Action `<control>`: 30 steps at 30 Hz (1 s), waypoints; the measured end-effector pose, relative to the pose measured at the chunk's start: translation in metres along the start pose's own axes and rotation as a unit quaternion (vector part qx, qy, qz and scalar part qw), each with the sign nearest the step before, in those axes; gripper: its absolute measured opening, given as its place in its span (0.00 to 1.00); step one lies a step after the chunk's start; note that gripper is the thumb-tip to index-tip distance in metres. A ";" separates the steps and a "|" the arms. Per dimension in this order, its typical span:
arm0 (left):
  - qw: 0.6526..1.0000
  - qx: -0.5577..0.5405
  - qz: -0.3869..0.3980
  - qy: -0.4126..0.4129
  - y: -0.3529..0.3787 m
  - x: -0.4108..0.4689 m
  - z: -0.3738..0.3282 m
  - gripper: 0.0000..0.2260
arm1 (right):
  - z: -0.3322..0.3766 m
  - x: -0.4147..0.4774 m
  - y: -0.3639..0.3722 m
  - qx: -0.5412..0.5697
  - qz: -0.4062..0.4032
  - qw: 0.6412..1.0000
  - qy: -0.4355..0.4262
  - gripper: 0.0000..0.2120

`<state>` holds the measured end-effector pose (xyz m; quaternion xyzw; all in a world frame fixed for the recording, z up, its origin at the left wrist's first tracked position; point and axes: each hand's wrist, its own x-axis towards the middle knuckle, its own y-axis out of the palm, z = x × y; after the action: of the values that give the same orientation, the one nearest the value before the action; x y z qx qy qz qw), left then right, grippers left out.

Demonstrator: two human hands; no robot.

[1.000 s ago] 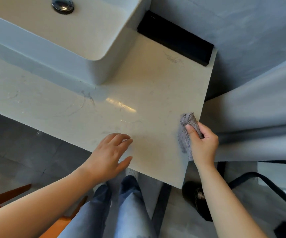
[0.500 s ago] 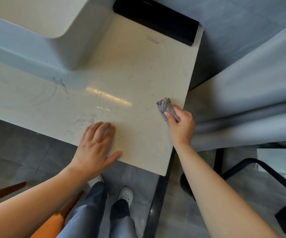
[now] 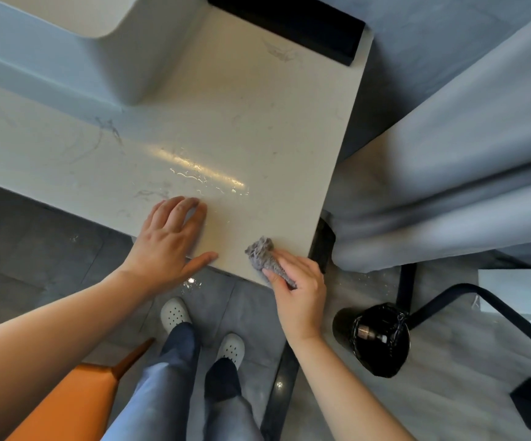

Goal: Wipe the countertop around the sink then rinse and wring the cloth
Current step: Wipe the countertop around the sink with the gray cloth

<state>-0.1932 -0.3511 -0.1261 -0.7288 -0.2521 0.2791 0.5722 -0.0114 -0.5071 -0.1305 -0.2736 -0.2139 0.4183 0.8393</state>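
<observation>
The right hand [image 3: 300,291] pinches the crumpled grey cloth [image 3: 261,254], now drawn back from the side edge to the near right corner of the pale marbled stone countertop [image 3: 241,122]; the left hand [image 3: 168,240] stays flat at the near edge; bare wet-streaked surface stretches toward the white rectangular sink [image 3: 114,68].

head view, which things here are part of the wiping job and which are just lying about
In the job: grey cloth, gripped by the right hand; left hand flat on the countertop; sink.
Lying about: black bin on the floor; orange chair; grey curtain; black block at the back edge.
</observation>
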 end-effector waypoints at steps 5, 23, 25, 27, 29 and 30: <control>1.000 0.002 0.003 -0.003 0.000 -0.002 -0.002 0.38 | 0.008 0.012 -0.025 0.077 -0.008 0.997 0.026 0.17; 0.999 -0.037 0.000 0.003 0.002 -0.002 0.004 0.37 | -0.009 0.071 0.017 -0.116 -0.009 0.992 -0.043 0.14; 0.997 -0.082 -0.010 -0.005 -0.004 -0.005 0.008 0.35 | -0.004 0.055 0.018 -0.123 -0.006 0.991 -0.057 0.14; 0.995 -0.097 -0.028 0.000 -0.007 -0.012 0.012 0.31 | 0.002 0.039 0.020 -0.123 0.004 0.990 -0.072 0.15; 0.995 -0.087 -0.039 0.013 -0.009 -0.021 0.017 0.29 | 0.007 0.025 0.022 -0.114 0.023 0.990 -0.081 0.15; 0.996 -0.081 -0.043 0.015 -0.009 -0.024 0.018 0.28 | 0.010 0.019 0.023 -0.104 0.034 0.991 -0.082 0.15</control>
<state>-0.2235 -0.3528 -0.1181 -0.7650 -0.2964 0.2217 0.5270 -0.0199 -0.4773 -0.1349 -0.3313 -0.3147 0.4435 0.7710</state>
